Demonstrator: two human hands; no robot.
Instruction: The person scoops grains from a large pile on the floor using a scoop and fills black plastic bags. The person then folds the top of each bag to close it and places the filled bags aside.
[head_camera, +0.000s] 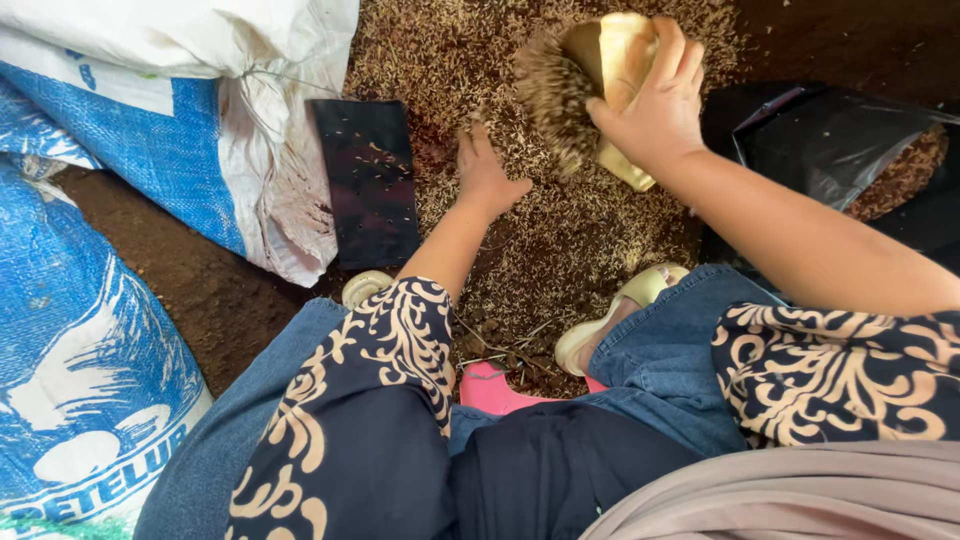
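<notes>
Right hand (655, 110), upper right of frame, is clenched round a pale yellow scoop (612, 70); fingers wrap over its top edge, thumb on the near side. Scoop is tilted and heaped w/ rice husks, a clump of them clinging to its left side, raised just above the husk pile (560, 240).

Left hand (485, 175), centre of frame, lies palm-down on the husk pile, fingers pressed together into the husks, grasping nothing that shows. The two hands are near each other, not touching.

Husk pile fills top centre & runs down between the person's feet, on dark soil (200, 290). Flat black plastic bag (368, 180) lies just left of the left hand, dotted w/ small holes & a few stray husks. At far right an open black bag (830, 140) holds brownish fill.

Upper left: white-and-blue woven sack (170, 110); another blue one (70, 380) at lower left. Pale sandals (620, 310) on both feet, pink stool (495, 390) showing between the knees. Dark patterned sleeves, blue jeans.
</notes>
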